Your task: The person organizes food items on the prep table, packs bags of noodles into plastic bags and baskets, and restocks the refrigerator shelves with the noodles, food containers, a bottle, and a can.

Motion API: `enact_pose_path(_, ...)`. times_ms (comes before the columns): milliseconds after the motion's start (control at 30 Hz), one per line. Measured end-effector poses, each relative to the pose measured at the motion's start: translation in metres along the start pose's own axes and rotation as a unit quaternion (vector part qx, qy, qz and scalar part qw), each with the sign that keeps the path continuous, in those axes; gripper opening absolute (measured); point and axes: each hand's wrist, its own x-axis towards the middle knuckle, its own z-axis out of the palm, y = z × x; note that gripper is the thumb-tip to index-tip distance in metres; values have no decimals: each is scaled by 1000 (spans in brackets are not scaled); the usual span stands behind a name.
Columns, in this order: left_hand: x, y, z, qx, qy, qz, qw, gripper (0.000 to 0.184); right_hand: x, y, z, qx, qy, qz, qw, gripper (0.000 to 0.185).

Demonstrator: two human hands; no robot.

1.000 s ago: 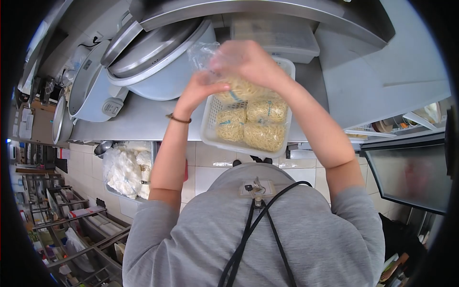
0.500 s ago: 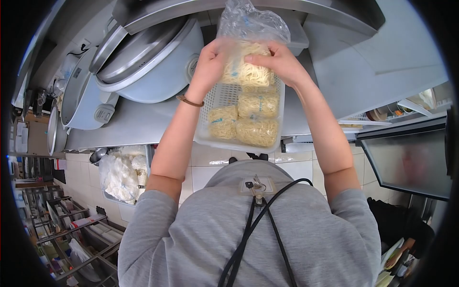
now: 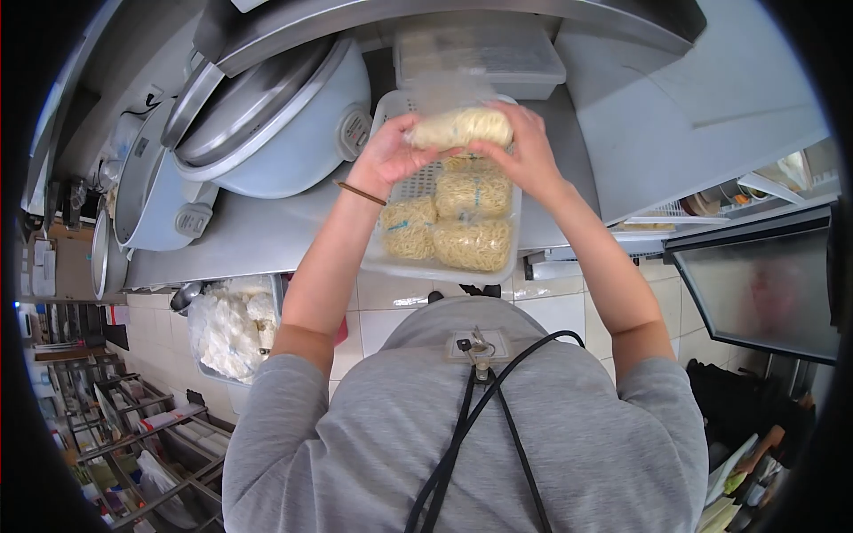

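Observation:
Between my two hands is a clear plastic bag of noodles (image 3: 458, 130), folded into a bundle and lifted over a white perforated basket (image 3: 378, 266). My left hand (image 3: 397, 155) supports the bundle's left end, fingers curled under it. My right hand (image 3: 524, 147) wraps round the right end, thumb below the near side. Below, several more bagged noodle bundles (image 3: 473, 244) lie in the near and right part of the basket. The bag's loose upper end is smeared by motion.
Large rice cookers (image 3: 284, 133) stand to the left on the steel counter (image 3: 258, 231). A lidded white container (image 3: 480, 58) sits behind the basket. A steel shelf edge (image 3: 444, 16) crosses overhead. On the lower left, a bin (image 3: 235, 329) holds plastic bags.
The noodle bag has turned from upright to lying sideways, and its loose plastic top has folded down behind it. My left hand has shifted under the bundle's left end.

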Motion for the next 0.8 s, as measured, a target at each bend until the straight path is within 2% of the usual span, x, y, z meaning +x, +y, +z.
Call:
enact_pose_path(33, -3, -4, 13, 7, 11, 19, 1000, 36, 1, 9, -1, -72, 3, 32, 997, 57)
enact_pose_path(67, 11, -8, -3, 8, 11, 17, 1000, 36, 1, 17, 2, -72, 5, 34, 997, 57)
enact_pose_path(100, 36, -14, -32, 211, 27, -40, 976, 40, 2, 26, 5, -123, -95, 141, 978, 60)
enact_pose_path(133, 50, -18, -47, 405, 40, -93, 909, 43, 0, 34, 10, -171, -193, 244, 935, 63)
enact_pose_path(167, 47, -26, -33, 568, 124, -131, 803, 47, -6, 41, 21, -266, -255, 296, 881, 66)
enact_pose_path(200, 43, -31, -31, 573, 117, -132, 800, 47, -11, 44, 28, -267, -249, 303, 880, 66)
enact_pose_path(233, 43, -33, -27, 734, 167, 16, 658, 48, -16, 46, 29, -275, -158, 240, 917, 64)
enact_pose_path(267, 46, -36, -23, 842, 198, 169, 473, 50, -23, 49, 27, -285, -65, 177, 940, 62)
enact_pose_path(300, 52, -42, -22, 820, 157, 340, 432, 49, -30, 46, 24, -296, -55, 198, 933, 62)
enact_pose_path(333, 58, -48, -18, 822, 127, 345, 436, 49, -36, 45, 20, -259, 2, 168, 951, 60)
enact_pose_path(367, 63, -56, -14, 854, 33, 306, 420, 44, -46, 46, 11, -225, 59, 134, 963, 59)
enact_pose_path(400, 68, -63, -12, 878, -59, 263, 396, 41, -59, 49, 1, -241, 72, 156, 955, 59)
enact_pose_path(467, 78, -78, -22, 891, -29, 235, 388, 42, -89, 55, -11, -126, 96, 214, 964, 56)
enact_pose_path(500, 80, -75, -16, 892, -33, 222, 391, 43, -108, 61, -16, -130, 114, 240, 955, 48)
enact_pose_path(533, 80, -74, -13, 894, -35, 205, 396, 44, -132, 67, -18, -138, 127, 254, 949, 48)
enact_pose_path(667, 77, -58, 2, 890, -99, 177, 408, 43, -227, 72, -50, -149, 141, 413, 887, 37)
enact_pose_path(767, 65, -64, 35, 885, -95, 235, 391, 42, -327, 93, -60, -80, 177, 532, 824, 41)
enact_pose_path(800, 55, -72, 57, 858, -85, 283, 421, 39, -360, 98, -61, -62, 194, 564, 800, 42)
